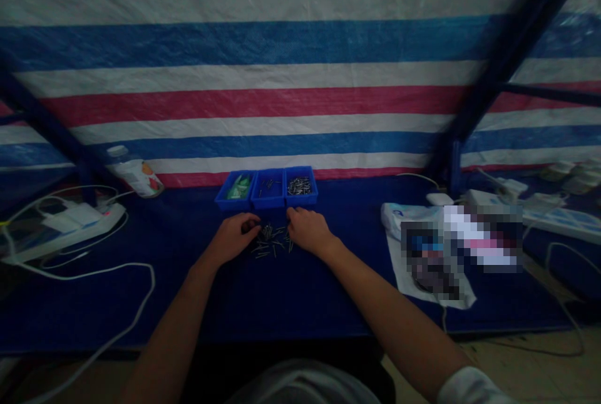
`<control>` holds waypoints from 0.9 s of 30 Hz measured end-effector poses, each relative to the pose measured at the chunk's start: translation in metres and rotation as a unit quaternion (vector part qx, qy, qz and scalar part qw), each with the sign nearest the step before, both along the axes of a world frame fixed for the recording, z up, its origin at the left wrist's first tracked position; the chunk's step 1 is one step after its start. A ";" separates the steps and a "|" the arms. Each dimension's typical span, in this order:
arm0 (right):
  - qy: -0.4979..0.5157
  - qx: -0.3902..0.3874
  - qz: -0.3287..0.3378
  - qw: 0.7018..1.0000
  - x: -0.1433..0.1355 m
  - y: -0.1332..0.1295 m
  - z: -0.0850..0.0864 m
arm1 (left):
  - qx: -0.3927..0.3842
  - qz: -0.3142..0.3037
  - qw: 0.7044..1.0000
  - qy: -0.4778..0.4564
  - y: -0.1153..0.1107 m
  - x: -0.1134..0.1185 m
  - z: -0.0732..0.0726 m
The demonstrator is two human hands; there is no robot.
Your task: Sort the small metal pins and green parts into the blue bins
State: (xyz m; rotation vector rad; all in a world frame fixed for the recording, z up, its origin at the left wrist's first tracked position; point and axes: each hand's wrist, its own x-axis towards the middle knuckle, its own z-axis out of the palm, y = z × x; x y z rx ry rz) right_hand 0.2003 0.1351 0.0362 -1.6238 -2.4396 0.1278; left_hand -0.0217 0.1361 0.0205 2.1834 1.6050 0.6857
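Observation:
On the blue tabletop lies a loose pile of slender metal pieces [270,242], like screws or pins, between my two hands. My left hand [233,236] is at the pile's left edge, its fingers curled inward with a dark gap between thumb and fingers. At the right edge, my right hand [308,228] rests with bent fingers, its tips close to the pieces. What either hand pinches, if anything, is too small and dark to make out. Just behind stand three joined blue bins: a left bin [220,198] with green packets, a middle bin [268,202] with few pieces, a right bin [301,200] holding many.
A bottle [139,173] leans at the back left, near a power strip [89,228] with white cables. To the right lie a plastic bag [399,253], partly pixelated items and another power strip [558,219]. Striped sheeting [282,100] hangs behind the blue table [282,304].

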 end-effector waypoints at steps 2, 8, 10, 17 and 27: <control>0.007 0.004 0.017 1.000 -0.003 -0.001 -0.002 | 0.000 0.000 1.000 0.003 0.000 0.000 0.000; 0.020 0.007 0.001 1.000 -0.007 -0.001 -0.003 | 0.009 0.000 1.000 0.001 0.001 0.000 0.001; 0.021 -0.006 -0.002 1.000 -0.007 -0.001 -0.003 | 0.013 -0.004 1.000 0.003 0.001 0.000 0.000; 0.046 -0.037 0.006 0.998 -0.007 0.001 -0.005 | 0.015 -0.005 1.000 -0.001 0.001 0.000 0.000; 0.103 -0.036 0.003 0.994 -0.008 0.006 -0.011 | 0.010 -0.007 1.000 0.011 0.001 0.000 0.001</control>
